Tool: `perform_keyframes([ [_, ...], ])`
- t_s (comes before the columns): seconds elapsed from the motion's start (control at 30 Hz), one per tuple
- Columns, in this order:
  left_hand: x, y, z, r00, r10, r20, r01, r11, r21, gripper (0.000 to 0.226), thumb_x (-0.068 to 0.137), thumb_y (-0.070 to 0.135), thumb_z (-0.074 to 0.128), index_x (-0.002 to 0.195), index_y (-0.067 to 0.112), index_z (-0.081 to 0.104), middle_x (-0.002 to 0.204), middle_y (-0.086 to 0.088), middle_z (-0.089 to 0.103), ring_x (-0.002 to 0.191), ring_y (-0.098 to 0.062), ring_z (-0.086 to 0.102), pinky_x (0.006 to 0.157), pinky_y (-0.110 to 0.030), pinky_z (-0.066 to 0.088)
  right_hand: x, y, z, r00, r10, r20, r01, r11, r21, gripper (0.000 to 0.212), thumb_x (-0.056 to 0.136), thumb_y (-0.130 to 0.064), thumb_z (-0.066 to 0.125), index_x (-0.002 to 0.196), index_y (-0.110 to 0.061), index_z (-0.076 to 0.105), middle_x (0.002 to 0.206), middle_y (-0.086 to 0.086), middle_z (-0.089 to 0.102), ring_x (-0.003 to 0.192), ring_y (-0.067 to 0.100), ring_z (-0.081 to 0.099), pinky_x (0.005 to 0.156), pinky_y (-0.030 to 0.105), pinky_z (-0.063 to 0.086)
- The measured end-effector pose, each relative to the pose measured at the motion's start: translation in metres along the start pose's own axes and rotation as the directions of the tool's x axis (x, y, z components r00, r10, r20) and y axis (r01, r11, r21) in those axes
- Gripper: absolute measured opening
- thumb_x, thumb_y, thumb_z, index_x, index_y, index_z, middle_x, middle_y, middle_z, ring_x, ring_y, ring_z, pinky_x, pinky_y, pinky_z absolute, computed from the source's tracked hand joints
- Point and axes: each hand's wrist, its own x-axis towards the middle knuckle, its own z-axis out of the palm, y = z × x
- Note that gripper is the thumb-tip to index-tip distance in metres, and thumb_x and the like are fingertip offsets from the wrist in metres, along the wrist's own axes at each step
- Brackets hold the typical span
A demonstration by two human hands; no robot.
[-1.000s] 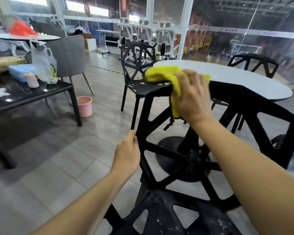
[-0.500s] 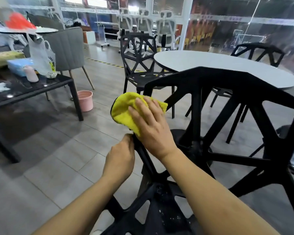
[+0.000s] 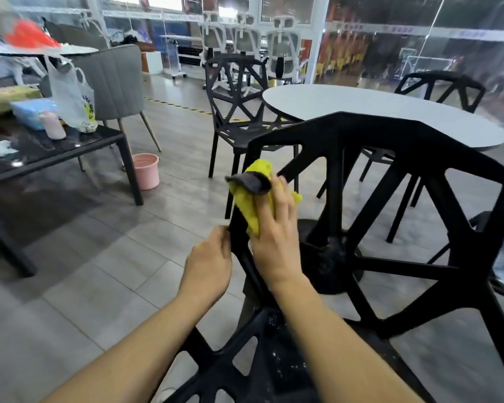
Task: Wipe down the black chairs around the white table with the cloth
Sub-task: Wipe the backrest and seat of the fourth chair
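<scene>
A black lattice chair (image 3: 390, 135) stands right in front of me, its back toward me. My right hand (image 3: 277, 228) presses a yellow cloth (image 3: 252, 205) with a grey underside against the left upright of the chair back. My left hand (image 3: 208, 263) grips the same upright just below. Behind the chair is the white oval table (image 3: 361, 112). A second black chair (image 3: 239, 106) sits at the table's left, and a third (image 3: 440, 88) at its far right.
A dark glossy table (image 3: 56, 149) at the left carries a plastic bag (image 3: 70, 94), a pink bottle and boxes. A pink bucket (image 3: 146, 170) stands on the tiled floor beside its leg. A grey padded chair (image 3: 114, 80) is behind it. White office chairs line the back.
My right hand moved the cloth from the top rail of the chair back down onto its left upright, then slightly up it. A grey fold of the cloth now shows. My left hand kept its grip.
</scene>
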Motion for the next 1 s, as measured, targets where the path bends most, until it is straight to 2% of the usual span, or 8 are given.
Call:
perform_keyframes([
  [0.1, 0.002, -0.003, 0.001, 1.0, 0.014, -0.011, -0.015, 0.999, -0.031, 0.022, 0.105, 0.03, 0.035, 0.093, 0.022, 0.052, 0.086, -0.007, 0.066, 0.083, -0.036, 0.059, 0.072, -0.046, 0.048, -0.025, -0.007, 0.002, 0.994, -0.056, 0.095, 0.056, 0.998, 0.0, 0.045, 0.092, -0.004, 0.063, 0.137, -0.001, 0.055, 0.153, 0.019, 0.037, 0.143, 0.038, 0.033, 0.121, 0.046, 0.024],
  [0.2, -0.001, -0.001, 0.0, 1.0, 0.015, -0.018, -0.015, 0.999, -0.037, 0.023, 0.105, 0.028, 0.036, 0.088, 0.023, 0.05, 0.081, -0.006, 0.063, 0.081, -0.035, 0.058, 0.067, -0.041, 0.041, -0.011, 0.014, -0.016, 0.975, -0.161, 0.152, 0.181, 0.975, -0.127, 0.047, 0.091, 0.0, 0.059, 0.138, -0.004, 0.056, 0.15, 0.02, 0.042, 0.138, 0.038, 0.039, 0.116, 0.048, 0.033],
  [0.37, -0.001, -0.001, 0.0, 0.999, 0.037, -0.025, -0.038, 0.999, -0.033, 0.024, 0.106, 0.029, 0.034, 0.102, 0.022, 0.057, 0.085, -0.004, 0.065, 0.083, -0.033, 0.058, 0.069, -0.041, 0.043, 0.007, -0.003, -0.021, 0.993, 0.113, 0.031, -0.104, 0.974, -0.199, 0.047, 0.091, -0.007, 0.063, 0.137, -0.008, 0.055, 0.152, 0.018, 0.039, 0.127, 0.037, 0.043, 0.107, 0.046, 0.038],
  [0.57, -0.002, 0.0, -0.001, 0.998, 0.046, -0.05, -0.047, 0.999, -0.012, 0.02, 0.105, 0.027, 0.036, 0.093, 0.021, 0.051, 0.093, -0.016, 0.066, 0.091, -0.043, 0.056, 0.067, -0.038, 0.034, -0.011, -0.013, -0.024, 0.978, 0.075, 0.197, -0.026, 0.97, -0.241, 0.048, 0.085, -0.016, 0.067, 0.132, -0.009, 0.058, 0.144, 0.015, 0.048, 0.103, 0.033, 0.051, 0.09, 0.045, 0.046],
  [0.7, -0.003, 0.002, -0.002, 0.999, 0.03, -0.038, -0.03, 1.0, 0.003, 0.019, 0.104, 0.025, 0.036, 0.088, 0.021, 0.045, 0.091, -0.019, 0.064, 0.089, -0.044, 0.054, 0.067, -0.042, 0.036, -0.013, -0.014, -0.047, 0.917, 0.067, 0.394, 0.039, 0.966, -0.254, 0.07, 0.08, -0.041, 0.063, 0.143, -0.018, 0.044, 0.157, 0.01, 0.031, 0.123, 0.032, 0.041, 0.099, 0.044, 0.042],
  [0.8, -0.002, 0.002, -0.002, 1.0, 0.011, -0.029, -0.01, 0.999, 0.042, 0.022, 0.102, 0.021, 0.035, 0.084, 0.015, 0.046, 0.092, -0.022, 0.062, 0.09, -0.045, 0.053, 0.068, -0.043, 0.035, -0.022, -0.005, -0.061, 0.81, 0.029, 0.586, 0.116, 0.971, -0.207, 0.09, 0.076, -0.029, 0.069, 0.154, -0.022, 0.024, 0.165, 0.008, 0.011, 0.138, 0.032, 0.029, 0.113, 0.043, 0.033],
  [0.9, -0.002, -0.002, -0.002, 0.999, 0.015, -0.03, -0.014, 0.999, 0.039, 0.022, 0.101, 0.019, 0.036, 0.081, 0.015, 0.046, 0.09, -0.022, 0.062, 0.089, -0.046, 0.053, 0.068, -0.045, 0.037, -0.011, 0.002, -0.077, 0.793, -0.011, 0.609, 0.166, 0.966, -0.198, 0.084, 0.068, -0.006, 0.071, 0.146, -0.019, 0.041, 0.148, 0.01, 0.04, 0.11, 0.037, 0.049, 0.095, 0.045, 0.046],
  [1.0, -0.002, -0.005, 0.0, 0.996, 0.031, -0.086, -0.032, 0.999, -0.017, 0.017, 0.101, 0.018, 0.041, 0.094, 0.013, 0.056, 0.093, -0.019, 0.066, 0.091, -0.044, 0.058, 0.074, -0.048, 0.045, -0.016, 0.004, -0.101, 0.811, 0.049, 0.582, 0.058, 0.985, -0.163, 0.074, 0.061, -0.026, 0.077, 0.132, -0.023, 0.054, 0.114, 0.006, 0.052, 0.094, 0.032, 0.05, 0.084, 0.043, 0.045],
])
